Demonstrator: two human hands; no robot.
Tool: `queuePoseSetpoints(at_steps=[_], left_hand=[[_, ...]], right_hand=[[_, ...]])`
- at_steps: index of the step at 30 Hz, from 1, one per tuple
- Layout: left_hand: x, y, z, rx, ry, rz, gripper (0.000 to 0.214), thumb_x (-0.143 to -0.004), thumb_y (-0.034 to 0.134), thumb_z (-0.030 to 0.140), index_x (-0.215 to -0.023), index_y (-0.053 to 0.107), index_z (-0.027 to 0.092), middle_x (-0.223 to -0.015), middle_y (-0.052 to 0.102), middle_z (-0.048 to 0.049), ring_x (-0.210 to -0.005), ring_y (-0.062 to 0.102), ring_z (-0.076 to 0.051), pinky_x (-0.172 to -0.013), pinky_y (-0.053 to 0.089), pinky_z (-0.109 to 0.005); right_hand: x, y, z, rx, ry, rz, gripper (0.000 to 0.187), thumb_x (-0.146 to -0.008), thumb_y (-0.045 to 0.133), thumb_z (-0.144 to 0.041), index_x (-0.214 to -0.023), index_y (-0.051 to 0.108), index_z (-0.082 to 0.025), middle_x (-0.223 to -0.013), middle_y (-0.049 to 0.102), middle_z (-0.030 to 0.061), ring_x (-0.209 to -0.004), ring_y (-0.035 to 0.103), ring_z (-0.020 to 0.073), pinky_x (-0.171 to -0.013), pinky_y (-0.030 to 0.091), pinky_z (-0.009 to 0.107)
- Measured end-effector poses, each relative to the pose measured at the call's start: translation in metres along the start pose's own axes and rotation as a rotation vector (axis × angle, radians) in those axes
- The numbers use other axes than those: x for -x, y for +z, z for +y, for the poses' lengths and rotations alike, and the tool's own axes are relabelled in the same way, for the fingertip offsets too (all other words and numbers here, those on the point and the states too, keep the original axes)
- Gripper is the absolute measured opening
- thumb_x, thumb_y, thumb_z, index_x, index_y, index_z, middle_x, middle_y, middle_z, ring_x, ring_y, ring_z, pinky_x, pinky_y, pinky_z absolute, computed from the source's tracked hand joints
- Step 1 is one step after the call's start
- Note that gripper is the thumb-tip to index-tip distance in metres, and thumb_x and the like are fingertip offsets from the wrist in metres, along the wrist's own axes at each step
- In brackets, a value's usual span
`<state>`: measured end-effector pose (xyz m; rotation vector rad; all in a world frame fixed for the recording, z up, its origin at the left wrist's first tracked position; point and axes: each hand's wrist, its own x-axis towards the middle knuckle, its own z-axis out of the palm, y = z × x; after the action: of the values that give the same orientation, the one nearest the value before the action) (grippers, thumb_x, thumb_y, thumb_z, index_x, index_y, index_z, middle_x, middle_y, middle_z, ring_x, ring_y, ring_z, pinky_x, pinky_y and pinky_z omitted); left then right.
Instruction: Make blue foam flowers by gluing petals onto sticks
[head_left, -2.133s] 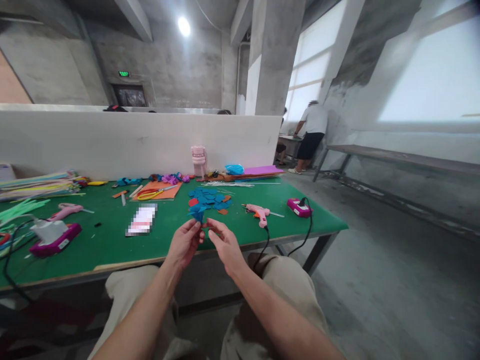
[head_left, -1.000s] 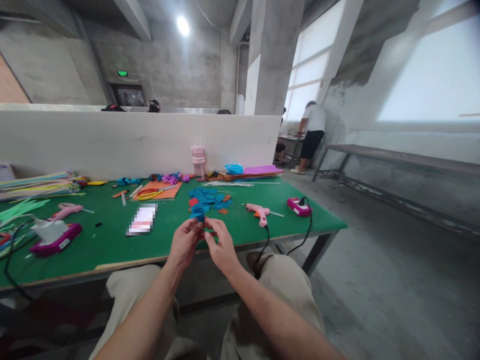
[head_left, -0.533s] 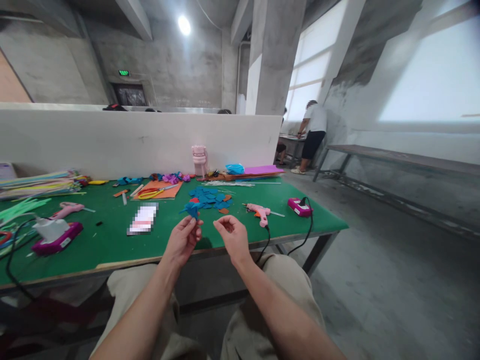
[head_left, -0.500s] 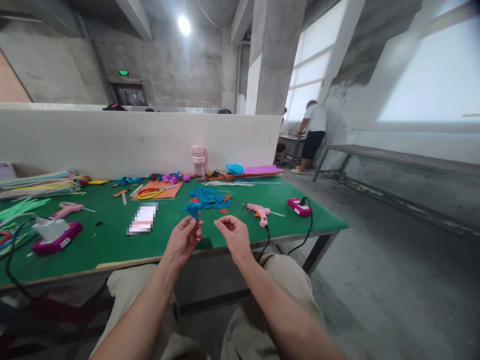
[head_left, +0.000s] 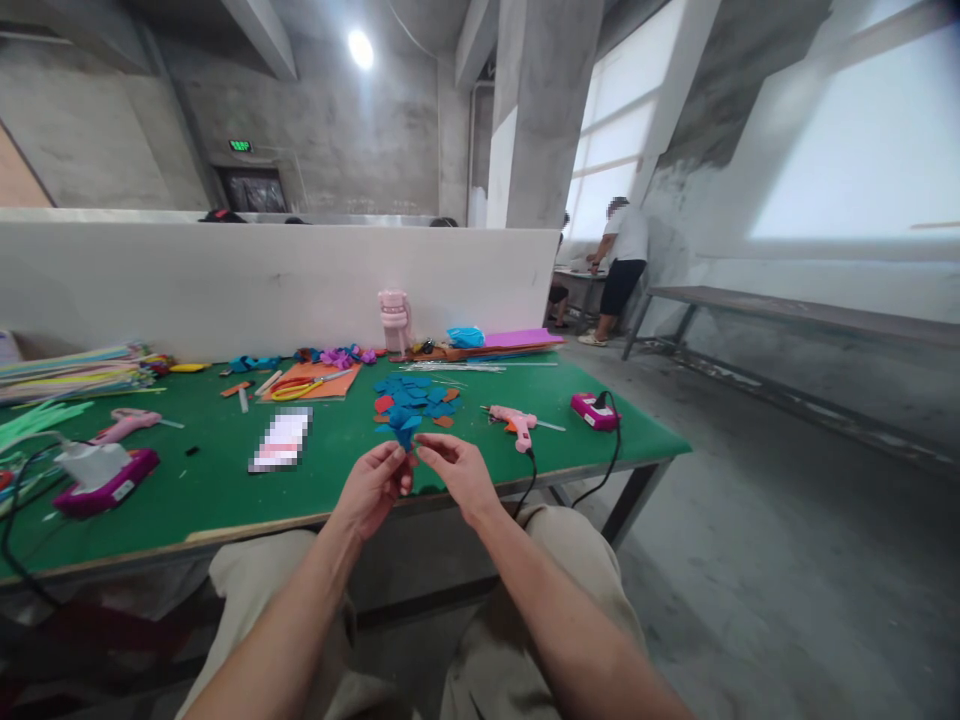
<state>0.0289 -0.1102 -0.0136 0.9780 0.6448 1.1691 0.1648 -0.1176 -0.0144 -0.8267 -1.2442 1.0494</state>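
Note:
A small blue flower (head_left: 405, 426), which looks like folded felt or paper, is pinched by its base in my left hand (head_left: 379, 487). My right hand (head_left: 459, 472) is closed in a pinch beside that base, its fingertips at or very near it; what they hold, if anything, is too small to make out. Just behind the flower lies a loose heap of cut blue pieces (head_left: 431, 400), with a red piece (head_left: 384, 404) and a few brown ones among them. To the right of my hands a pink glue gun (head_left: 517, 424) lies on the green table (head_left: 330, 490).
A magenta power strip (head_left: 596, 410) sits near the table's right end. Further left are a phone (head_left: 281, 440), yellow-handled scissors (head_left: 292, 387) on orange sheets, a second pink glue gun (head_left: 127, 424) and another power strip (head_left: 105, 488). A white partition (head_left: 300, 285) stands behind. Someone (head_left: 624, 255) works at the back right.
My left hand has moved slightly right with the flower, which now points more upward. My right hand has come left, closing the gap between the hands. The view has shifted a little.

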Motion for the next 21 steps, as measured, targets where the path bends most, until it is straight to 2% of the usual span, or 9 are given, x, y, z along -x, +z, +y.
queuePoseSetpoints(at_steps=[7,13,17,21], left_hand=[[0.0027,0.0019,-0.0023,-0.070,-0.019,-0.080,0.018,-0.071,0.062,0.029,-0.067,0.053,0.014,-0.061,0.056,0.0022,-0.043,0.047,-0.004,-0.040,0.035,-0.016],[0.0041,0.0018,-0.0016,-0.065,-0.005,-0.078,0.017,-0.068,0.065,0.026,-0.067,0.052,0.015,-0.053,0.054,0.0044,-0.042,0.048,-0.006,-0.041,0.039,-0.017],[0.0058,0.0038,-0.0004,-0.067,-0.015,-0.093,0.016,-0.066,0.066,0.024,-0.069,0.054,0.015,-0.062,0.058,0.0026,-0.044,0.049,-0.005,-0.042,0.040,-0.017],[0.0070,0.0045,-0.0018,-0.134,0.004,-0.112,0.014,-0.066,0.066,0.025,-0.069,0.057,0.015,-0.051,0.055,0.0024,-0.043,0.049,-0.007,-0.043,0.039,-0.018]], right_hand=[[0.0020,0.0028,-0.0005,0.065,-0.025,0.010,0.025,-0.065,0.062,-0.038,-0.078,0.064,-0.017,-0.066,0.063,0.0016,-0.063,0.060,0.0162,-0.064,0.047,0.028],[0.0026,-0.0013,-0.0040,0.236,-0.177,-0.021,0.023,-0.065,0.063,-0.039,-0.071,0.063,-0.017,-0.074,0.059,0.0020,-0.067,0.056,0.0140,-0.063,0.046,0.024],[0.0029,-0.0020,-0.0033,0.225,-0.167,-0.025,0.022,-0.068,0.061,-0.039,-0.070,0.061,-0.017,-0.073,0.057,0.0016,-0.067,0.056,0.0133,-0.062,0.046,0.023],[0.0047,-0.0001,-0.0081,0.218,-0.216,-0.020,0.019,-0.070,0.059,-0.037,-0.070,0.060,-0.018,-0.073,0.055,0.0010,-0.066,0.054,0.0126,-0.063,0.045,0.023]])
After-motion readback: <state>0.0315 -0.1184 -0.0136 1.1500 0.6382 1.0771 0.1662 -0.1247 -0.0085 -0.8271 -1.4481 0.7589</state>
